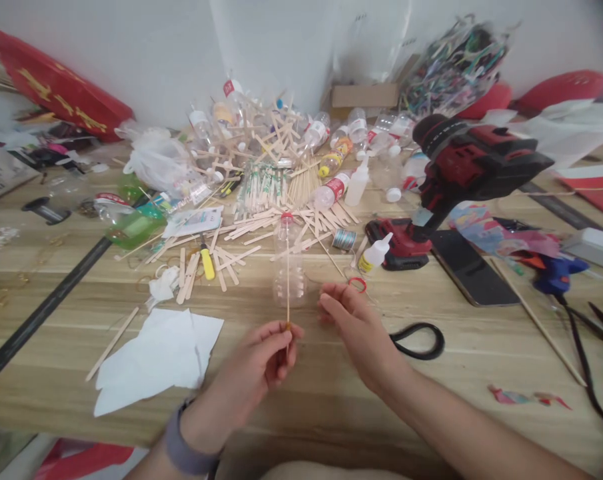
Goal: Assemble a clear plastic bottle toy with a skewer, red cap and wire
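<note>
My left hand (271, 353) pinches a thin wooden skewer (288, 293) near its lower end and holds it upright. A small brownish bit shows on the skewer at my fingertips. Behind the skewer is a clear plastic bottle (296, 267) with a red cap. To the right, my right hand (354, 327) hovers beside the bottle with loosely curved fingers and nothing visible in them. A small red ring (357, 285) lies just beyond its fingers, and a black loop (434, 341) rests to its right.
A red and black cordless drill (456, 180) stands right, near a glue bottle (376, 253) and a phone (474, 267). White paper (156, 360) lies left. Craft sticks (261, 223) and plastic bottles (331, 190) crowd the back. A blue glue gun (556, 270) sits far right.
</note>
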### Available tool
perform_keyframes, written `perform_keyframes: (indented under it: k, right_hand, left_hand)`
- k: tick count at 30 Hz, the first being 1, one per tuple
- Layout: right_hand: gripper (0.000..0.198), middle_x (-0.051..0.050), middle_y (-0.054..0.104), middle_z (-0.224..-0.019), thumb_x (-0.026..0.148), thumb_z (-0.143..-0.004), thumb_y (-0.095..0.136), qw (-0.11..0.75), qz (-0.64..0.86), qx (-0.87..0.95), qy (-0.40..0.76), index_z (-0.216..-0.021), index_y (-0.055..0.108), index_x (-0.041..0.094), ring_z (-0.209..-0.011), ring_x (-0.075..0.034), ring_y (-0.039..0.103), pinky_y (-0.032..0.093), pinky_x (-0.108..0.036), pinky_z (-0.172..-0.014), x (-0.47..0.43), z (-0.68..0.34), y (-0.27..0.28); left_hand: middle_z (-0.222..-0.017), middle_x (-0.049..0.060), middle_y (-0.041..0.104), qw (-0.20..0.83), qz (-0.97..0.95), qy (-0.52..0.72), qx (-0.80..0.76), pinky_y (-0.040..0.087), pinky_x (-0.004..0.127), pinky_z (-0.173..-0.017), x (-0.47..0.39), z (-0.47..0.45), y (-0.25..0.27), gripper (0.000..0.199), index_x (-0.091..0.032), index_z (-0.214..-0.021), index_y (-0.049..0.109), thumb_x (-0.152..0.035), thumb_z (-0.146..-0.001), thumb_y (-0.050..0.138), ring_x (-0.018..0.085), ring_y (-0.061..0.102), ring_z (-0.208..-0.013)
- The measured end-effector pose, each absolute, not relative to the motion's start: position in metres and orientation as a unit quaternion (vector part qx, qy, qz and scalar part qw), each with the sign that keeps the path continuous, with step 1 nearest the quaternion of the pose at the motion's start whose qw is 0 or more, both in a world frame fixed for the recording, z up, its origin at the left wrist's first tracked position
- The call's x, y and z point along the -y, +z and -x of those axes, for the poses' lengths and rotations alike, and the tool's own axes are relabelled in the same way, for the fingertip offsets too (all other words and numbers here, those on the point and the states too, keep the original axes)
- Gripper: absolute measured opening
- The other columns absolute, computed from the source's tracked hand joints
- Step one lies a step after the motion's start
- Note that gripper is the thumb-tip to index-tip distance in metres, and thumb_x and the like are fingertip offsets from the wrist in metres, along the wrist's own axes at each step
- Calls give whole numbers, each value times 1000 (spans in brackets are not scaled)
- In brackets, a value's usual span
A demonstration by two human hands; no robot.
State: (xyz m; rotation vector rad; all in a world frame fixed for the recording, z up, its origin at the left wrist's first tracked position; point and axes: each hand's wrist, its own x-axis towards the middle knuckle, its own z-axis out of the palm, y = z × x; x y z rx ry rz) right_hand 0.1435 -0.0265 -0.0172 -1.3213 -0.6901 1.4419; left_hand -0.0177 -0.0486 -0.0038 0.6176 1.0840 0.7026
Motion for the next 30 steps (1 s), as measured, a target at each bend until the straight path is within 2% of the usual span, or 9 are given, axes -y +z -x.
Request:
perform_keyframes:
  k: [4, 8, 15, 18, 20, 23, 25, 26, 30]
  right_hand:
    - [45, -6, 66, -111, 39, -67, 79, 474, 517, 291, 651, -104, 62, 20, -102, -19, 61, 46, -31, -87, 19, -135, -11]
    - [43, -5, 69, -106, 39, -69, 77, 396, 434, 303, 750, -106, 61, 21, -100, -22, 63, 49, -33, -81, 23, -124, 2]
    - [54, -7, 67, -117, 33, -68, 77, 429, 383, 349, 740, -117, 57, 23, -115, -24, 58, 47, -36, -92, 34, -118, 8]
    - [56, -8, 64, -123, 37, -71, 76, 397, 330, 390, 763, -121, 55, 23, -117, -24, 58, 45, -38, -98, 42, -111, 7]
    - [56, -8, 64, -123, 42, -74, 73, 372, 299, 438, 762, -124, 55, 23, -116, -25, 59, 46, -39, -98, 46, -107, 2]
    - [42, -8, 71, -98, 49, -81, 65, 366, 336, 575, 650, -111, 65, 19, -93, -24, 67, 54, -37, -82, 42, -115, -7]
    - [33, -8, 70, -77, 49, -81, 66, 381, 417, 639, 522, -90, 71, 17, -72, -22, 65, 53, -34, -65, 31, -131, -12]
    - [32, -10, 70, -85, 47, -81, 66, 401, 447, 633, 489, -91, 70, 17, -75, -22, 63, 52, -35, -65, 24, -140, -13]
    - [54, -4, 64, -82, 41, -89, 55, 448, 491, 607, 436, -136, 44, 18, -68, -17, 58, 48, -30, -62, 3, -165, -16]
  left_hand:
    - [-48, -8, 44, 761, -271, 346, -478, 22, 21, -46, 71, 13, -9, 30, -18, -79, 57, -46, -74, 67, 5, 30, -43]
    - [-50, -5, 51, 777, -330, 280, -456, 24, 21, -46, 90, 20, -21, 37, -19, -80, 58, -56, -77, 63, 7, 38, -42]
    - [-91, 8, 73, 574, -486, 279, -597, 47, 36, -81, 63, 77, -2, 47, -22, -95, 73, -63, -76, 63, 26, 63, -89]
    - [-111, 9, 71, 632, -405, 426, -504, 46, 36, -93, 34, 77, 11, 56, -24, -117, 65, -59, -73, 69, 26, 62, -105]
    - [-107, 9, 71, 696, -356, 453, -429, 49, 34, -85, 15, 66, 14, 58, -22, -115, 65, -56, -68, 76, 25, 65, -98]
    - [-88, 8, 73, 758, -314, 417, -390, 50, 29, -67, -9, 51, 12, 35, -16, -87, 70, -48, -72, 75, 21, 67, -77]
    - [-82, 7, 73, 772, -315, 401, -381, 49, 28, -65, -18, 46, 9, 30, -16, -85, 70, -44, -73, 75, 18, 66, -71]
    - [-81, 6, 73, 778, -321, 390, -375, 49, 28, -66, -20, 45, 8, 30, -17, -87, 70, -43, -72, 76, 18, 66, -70]
    - [-85, 7, 73, 819, -368, 300, -323, 49, 27, -66, -20, 44, 4, 51, -20, -105, 67, -45, -63, 83, 19, 68, -73]
